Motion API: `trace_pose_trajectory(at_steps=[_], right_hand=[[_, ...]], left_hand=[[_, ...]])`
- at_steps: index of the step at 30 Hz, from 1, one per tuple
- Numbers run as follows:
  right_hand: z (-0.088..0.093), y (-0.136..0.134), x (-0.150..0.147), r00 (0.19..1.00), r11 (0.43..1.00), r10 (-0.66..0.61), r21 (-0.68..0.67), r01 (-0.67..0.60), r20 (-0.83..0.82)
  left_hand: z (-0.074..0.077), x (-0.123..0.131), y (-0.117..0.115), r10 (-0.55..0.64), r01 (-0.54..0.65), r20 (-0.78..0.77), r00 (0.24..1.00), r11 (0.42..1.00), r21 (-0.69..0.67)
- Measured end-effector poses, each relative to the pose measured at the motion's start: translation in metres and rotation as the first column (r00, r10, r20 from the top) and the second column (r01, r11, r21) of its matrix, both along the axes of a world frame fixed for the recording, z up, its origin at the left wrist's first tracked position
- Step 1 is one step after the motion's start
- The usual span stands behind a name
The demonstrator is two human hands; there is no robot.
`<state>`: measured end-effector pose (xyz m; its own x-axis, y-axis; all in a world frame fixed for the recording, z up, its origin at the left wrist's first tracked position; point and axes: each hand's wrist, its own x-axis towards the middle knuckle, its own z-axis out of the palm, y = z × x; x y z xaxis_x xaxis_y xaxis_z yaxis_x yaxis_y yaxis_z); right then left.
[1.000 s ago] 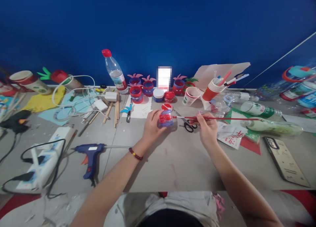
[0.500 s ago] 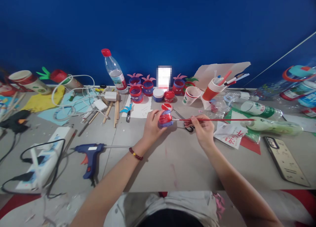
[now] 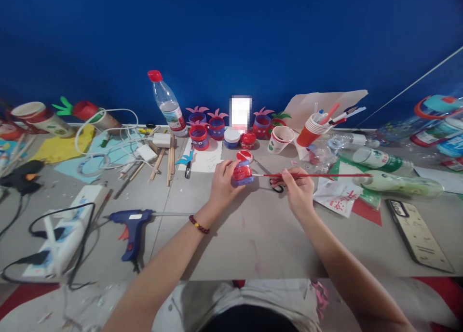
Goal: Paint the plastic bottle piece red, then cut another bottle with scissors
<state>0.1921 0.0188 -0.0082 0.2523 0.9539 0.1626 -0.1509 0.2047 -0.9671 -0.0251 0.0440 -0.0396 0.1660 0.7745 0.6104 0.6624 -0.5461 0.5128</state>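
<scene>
L hand (image 3: 222, 182) – fingers gripping sm. red/blue cup (image 3: 243, 173); R hand (image 3: 298, 190) – fingers pinching red paintbrush (image 3: 336, 175), tip at cup.

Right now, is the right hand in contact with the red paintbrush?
Touching. The head view shows the right hand pinching the red paintbrush by its long handle.

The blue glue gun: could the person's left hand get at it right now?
Probably, but it would likely have to let go first: the left hand holds a red-and-blue painted piece. The blue glue gun lies near the left forearm, with nothing on top of it.
</scene>
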Motion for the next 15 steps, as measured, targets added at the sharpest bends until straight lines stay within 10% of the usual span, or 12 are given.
trace_pose_trajectory(at_steps=[15], right_hand=[[0.012,-0.006,-0.011,0.989,1.000,-0.007,0.018,0.004,0.145]], left_hand=[[-0.003,0.001,0.000,0.000,0.000,-0.008,1.000,1.000,-0.024]])
